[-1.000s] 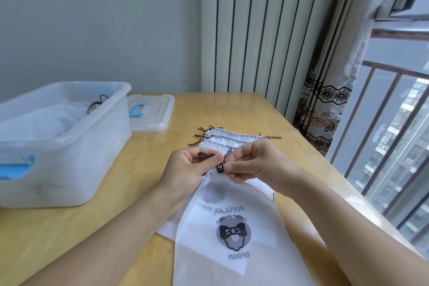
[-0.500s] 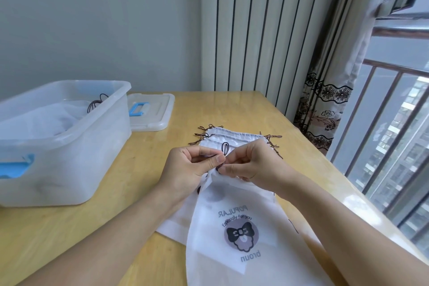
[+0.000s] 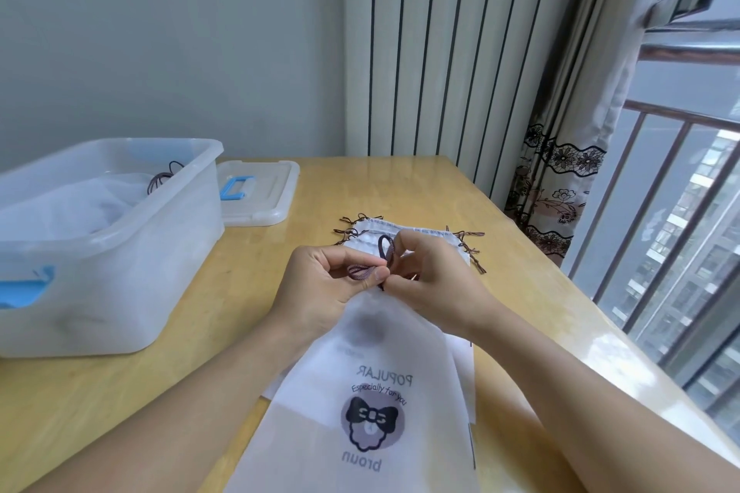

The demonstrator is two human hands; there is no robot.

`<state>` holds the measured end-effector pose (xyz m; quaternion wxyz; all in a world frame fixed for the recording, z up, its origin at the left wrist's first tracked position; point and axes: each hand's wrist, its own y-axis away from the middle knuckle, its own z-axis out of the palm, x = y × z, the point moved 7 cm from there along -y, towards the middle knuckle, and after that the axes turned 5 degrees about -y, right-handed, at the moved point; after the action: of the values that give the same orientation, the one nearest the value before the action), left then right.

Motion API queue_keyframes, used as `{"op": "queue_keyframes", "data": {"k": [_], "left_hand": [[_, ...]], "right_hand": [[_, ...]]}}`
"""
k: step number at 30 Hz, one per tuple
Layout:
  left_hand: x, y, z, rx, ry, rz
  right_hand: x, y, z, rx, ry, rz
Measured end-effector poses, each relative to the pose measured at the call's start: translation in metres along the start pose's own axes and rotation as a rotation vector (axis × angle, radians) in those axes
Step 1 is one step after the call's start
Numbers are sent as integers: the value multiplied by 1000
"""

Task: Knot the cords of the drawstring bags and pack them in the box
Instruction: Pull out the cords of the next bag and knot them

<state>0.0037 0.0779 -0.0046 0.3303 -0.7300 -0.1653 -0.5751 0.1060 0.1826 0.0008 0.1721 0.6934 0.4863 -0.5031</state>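
A white drawstring bag [image 3: 372, 404] with a printed bow logo hangs from my hands over the table's middle. Its dark brown cord [image 3: 386, 250] forms a loop between my fingers. My left hand [image 3: 324, 292] pinches a doubled length of the cord. My right hand [image 3: 430, 280] pinches the cord beside the loop. Under them lies a flat stack of more white bags [image 3: 420, 236], cord ends sticking out at both sides. The clear plastic box [image 3: 120, 252] stands at the left and holds white bags with a cord showing.
The box lid [image 3: 260, 192] with a blue handle lies flat behind the box. The wooden table [image 3: 400, 184] ends at the right near a curtain [image 3: 560, 180] and window railing [image 3: 672, 220]. A striped panel stands behind the table.
The cord loop has risen up between my fingers and the left hand now pinches a doubled length of it. The held bag has swung slightly.
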Motion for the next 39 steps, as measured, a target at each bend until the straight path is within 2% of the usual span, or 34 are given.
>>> {"op": "queue_keyframes", "data": {"k": [6, 11, 13, 17, 22, 26, 31, 34, 36, 39], "left_hand": [[-4, 0, -1, 8, 76, -39], [-3, 2, -1, 7, 67, -46], [-3, 1, -2, 1, 62, -46], [-2, 1, -2, -10, 20, -31], [-8, 0, -4, -6, 27, -55], [-10, 0, -3, -22, 6, -62], [-14, 0, 0, -64, 8, -76], [-16, 0, 1, -69, 13, -92], [-19, -1, 0, -68, 25, -110], [-22, -2, 1, -69, 24, -121]], "right_hand": [[18, -3, -4, -81, -564, 200], [25, 2, 6, -292, -728, 335], [25, 3, 8, -323, -755, 344], [25, 0, 3, -275, -701, 339], [19, -7, -15, -221, 18, 89], [18, -6, -20, -162, 155, 34], [14, -9, -21, -140, 132, -77], [4, -9, -22, -65, 116, -146], [4, -9, -24, -54, 41, -107], [5, -6, -26, -134, -175, -4]]}}
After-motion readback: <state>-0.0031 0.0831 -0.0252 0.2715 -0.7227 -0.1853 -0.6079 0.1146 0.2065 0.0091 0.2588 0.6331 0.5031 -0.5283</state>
